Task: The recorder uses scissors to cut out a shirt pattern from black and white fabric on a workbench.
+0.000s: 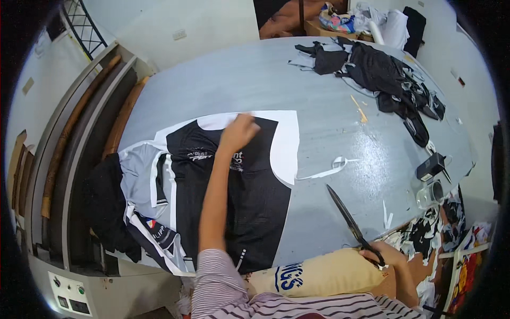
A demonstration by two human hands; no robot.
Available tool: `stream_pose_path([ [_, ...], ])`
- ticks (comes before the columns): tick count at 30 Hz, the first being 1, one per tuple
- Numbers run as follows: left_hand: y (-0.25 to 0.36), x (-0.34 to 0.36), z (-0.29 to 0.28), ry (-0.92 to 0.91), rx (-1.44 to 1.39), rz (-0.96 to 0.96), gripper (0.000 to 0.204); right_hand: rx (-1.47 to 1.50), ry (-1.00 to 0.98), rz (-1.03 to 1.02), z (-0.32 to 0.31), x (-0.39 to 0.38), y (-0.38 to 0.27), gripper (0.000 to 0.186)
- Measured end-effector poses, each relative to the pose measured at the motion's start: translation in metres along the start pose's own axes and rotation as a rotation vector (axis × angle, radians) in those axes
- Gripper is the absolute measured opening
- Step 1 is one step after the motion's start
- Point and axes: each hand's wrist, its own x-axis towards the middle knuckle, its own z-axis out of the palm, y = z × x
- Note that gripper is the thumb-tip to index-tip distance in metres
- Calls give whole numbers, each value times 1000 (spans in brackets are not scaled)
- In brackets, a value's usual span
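Note:
My left hand [242, 130] is over the upper part of a black printed fabric panel [255, 207] with white backing paper [284, 149] around it, fingers bent and partly blurred; contact is unclear. My right hand [380, 255] holds large black scissors [350, 220] at the table's near right, blades angled up and left. Left of the panel lies a bunched pile of grey, white and black printed fabric pieces [135, 186]. A thin white strip [334, 166] lies right of the panel.
Black scraps [377, 72] cover the back right of the grey table [202, 85]. A black box [430, 166] and glass [430, 194] sit at the right edge. Long rolls [79, 138] fill a left rack. A beige printed sack [324, 268] is at the near edge; scraps lie below right.

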Motion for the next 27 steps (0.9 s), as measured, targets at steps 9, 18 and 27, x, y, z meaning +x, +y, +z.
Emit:
stream_pose_path([
  [9, 110, -20, 106, -304, 219, 182, 66, 294, -33, 159, 8, 5, 9, 41],
  [18, 106, 39, 93, -171, -250, 53, 56, -3, 146, 83, 11, -1, -2, 49],
  [27, 182, -58, -4, -200, -308, -47, 47, 283, 179, 211, -9, 46, -19, 44],
])
